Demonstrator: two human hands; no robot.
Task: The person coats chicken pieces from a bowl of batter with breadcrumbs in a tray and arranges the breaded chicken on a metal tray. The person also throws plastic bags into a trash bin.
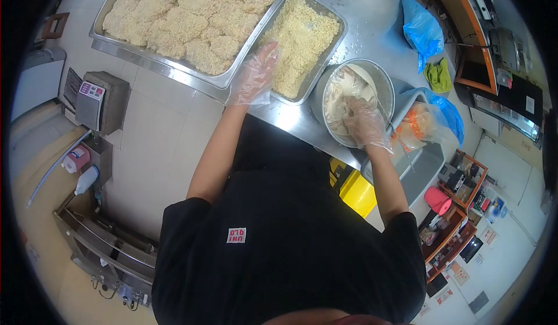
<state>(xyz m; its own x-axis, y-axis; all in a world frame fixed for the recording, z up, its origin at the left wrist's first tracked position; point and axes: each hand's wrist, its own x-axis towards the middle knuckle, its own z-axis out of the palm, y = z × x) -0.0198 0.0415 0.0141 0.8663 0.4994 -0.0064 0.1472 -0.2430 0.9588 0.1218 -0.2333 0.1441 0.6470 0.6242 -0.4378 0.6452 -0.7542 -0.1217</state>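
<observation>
My left hand (256, 75), in a clear plastic glove, rests at the near left edge of a small metal tray (341, 31) of pale breadcrumbs (299, 43). Its fingers are stretched out and hold nothing I can see. My right hand (365, 121), also gloved, reaches into a round metal pot (388, 84) of creamy batter (337, 90) with pieces in it. The fingers curl down into the batter, coated with it, and whatever they grip is hidden. A large metal tray (224, 81) at the upper left holds several crumb-coated pieces (192, 14).
Blue plastic bags (422, 29) and a green cloth (437, 75) lie on the steel table (372, 11). Right of the pot, a grey tub (424, 177) has a clear bag (418, 124) over it. Below is a yellow container (357, 194). A scale (90, 104) stands left.
</observation>
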